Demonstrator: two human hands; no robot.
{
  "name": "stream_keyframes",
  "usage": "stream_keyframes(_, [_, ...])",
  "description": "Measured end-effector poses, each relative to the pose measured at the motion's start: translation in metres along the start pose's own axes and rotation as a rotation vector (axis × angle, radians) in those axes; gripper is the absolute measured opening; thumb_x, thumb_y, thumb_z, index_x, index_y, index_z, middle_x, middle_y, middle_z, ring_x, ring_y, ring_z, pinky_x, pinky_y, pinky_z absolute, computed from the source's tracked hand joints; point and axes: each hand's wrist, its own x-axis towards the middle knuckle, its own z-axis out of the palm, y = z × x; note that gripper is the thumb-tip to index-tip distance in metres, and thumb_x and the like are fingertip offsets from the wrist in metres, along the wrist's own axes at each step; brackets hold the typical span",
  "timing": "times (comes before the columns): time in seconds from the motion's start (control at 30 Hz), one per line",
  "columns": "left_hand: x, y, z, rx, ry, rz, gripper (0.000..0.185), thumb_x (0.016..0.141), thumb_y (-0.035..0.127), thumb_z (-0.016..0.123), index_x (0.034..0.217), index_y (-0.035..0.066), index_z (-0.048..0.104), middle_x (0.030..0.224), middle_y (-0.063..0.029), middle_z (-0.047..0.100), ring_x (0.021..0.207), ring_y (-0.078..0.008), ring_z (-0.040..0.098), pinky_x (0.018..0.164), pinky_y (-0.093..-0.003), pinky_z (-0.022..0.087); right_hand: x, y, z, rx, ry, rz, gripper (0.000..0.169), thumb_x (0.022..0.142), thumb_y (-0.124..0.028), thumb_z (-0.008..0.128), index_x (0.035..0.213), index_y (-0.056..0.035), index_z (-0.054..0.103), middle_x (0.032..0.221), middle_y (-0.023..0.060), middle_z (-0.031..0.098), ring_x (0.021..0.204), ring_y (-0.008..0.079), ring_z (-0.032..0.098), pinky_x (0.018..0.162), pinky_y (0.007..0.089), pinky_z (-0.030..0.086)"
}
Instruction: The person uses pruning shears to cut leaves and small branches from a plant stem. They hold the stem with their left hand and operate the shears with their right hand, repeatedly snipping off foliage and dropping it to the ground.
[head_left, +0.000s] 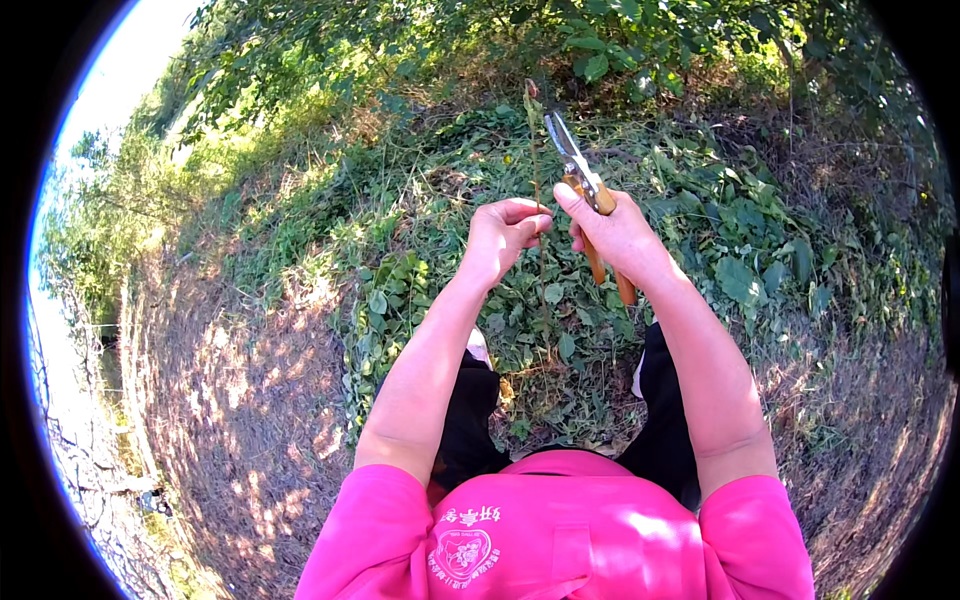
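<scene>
Between the thumb and fingertips of my left hand (501, 238) is a thin brownish plant stem (535, 161). The stem stands nearly upright, with a withered reddish-brown tip at its top. Its lower part runs down in front of the leaves between my legs; where it ends is hard to make out. My right hand (621, 231) grips a pair of pruning shears (587, 180) with metal blades and orange-brown handles. The blades point up and away from me, just right of the stem's upper part and seemingly apart from it.
Cut or trampled green leaves and vines (465, 300) cover the ground around my feet. Dense leafy bushes (600, 45) rise ahead. To the left lies dry, straw-strewn ground (247, 382), patched with sunlight. My black trouser legs (664, 405) stand either side of the stem.
</scene>
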Motion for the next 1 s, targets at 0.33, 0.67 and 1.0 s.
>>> stream_keyframes(0.33, [-0.002,0.0,0.0,0.013,-0.06,0.007,0.016,0.086,0.007,0.06,0.099,-0.001,0.066,0.087,-0.0038,0.065,0.08,-0.0104,0.062,0.069,-0.0233,0.05,-0.002,-0.009,-0.009,0.01,-0.148,0.037,0.049,0.084,-0.051,0.058,0.087,-0.0022,0.062,0.072,0.0018,0.058,0.063,0.0096,0.054,0.059,0.026,0.047])
stream_keyframes(0.67, [-0.003,-0.003,0.0,0.075,-0.184,-0.023,0.021,0.09,0.008,0.054,0.106,-0.003,0.062,0.093,-0.0067,0.066,0.084,-0.0115,0.061,0.077,-0.0254,0.049,0.004,-0.006,-0.017,-0.071,-0.068,-0.048,0.049,0.083,-0.051,0.06,0.083,-0.0022,0.059,0.067,0.0049,0.058,0.061,0.0138,0.057,0.059,0.0294,0.047])
stream_keyframes(1.0, [-0.008,0.008,0.004,0.109,-0.199,-0.02,0.021,0.092,0.009,0.049,0.106,-0.002,0.061,0.092,-0.0072,0.066,0.084,-0.0122,0.061,0.078,-0.0255,0.048,0.001,-0.004,-0.015,-0.299,0.213,-0.091,0.049,0.079,-0.05,0.064,0.074,-0.0009,0.062,0.061,0.0121,0.06,0.06,0.0269,0.061,0.059,0.0389,0.047])
